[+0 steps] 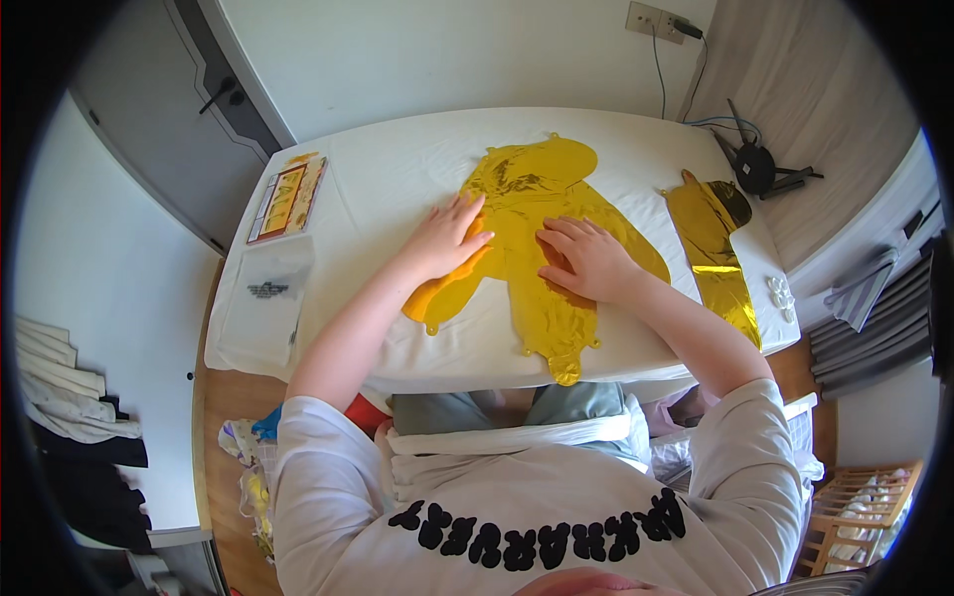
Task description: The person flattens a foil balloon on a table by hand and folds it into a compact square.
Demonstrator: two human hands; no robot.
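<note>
From my remote seat I see both hands laid palm-down on a gold foil sheet (532,223), which looks like a flat, uninflated balloon spread over the white-covered bench (373,179). The left hand (449,238) rests on the sheet's left edge with its fingers extended, just above an orange area (447,286) of the same foil; the right hand (588,260) lies flat to the right of the middle, fingers loosely spread, and I see neither one clenched around anything, though I cannot tell whether the left thumb tucks under the rim. The foil runs on beyond the fingertips into a rounded lobe (561,159), and nearer the body than the right hand it narrows to a tail (565,371). I judge it very light, thin and limp, slick under bare skin, quick to crease and easy to tear if a nail catches it, so I would slide it with broad palms and lift it by the seamed rim or by a small tab (431,329), pinching softly and supporting both sides. Well to the right of the right hand lies a second gold foil piece (701,223), and left of the left hand is a flat printed package (288,199)
</note>
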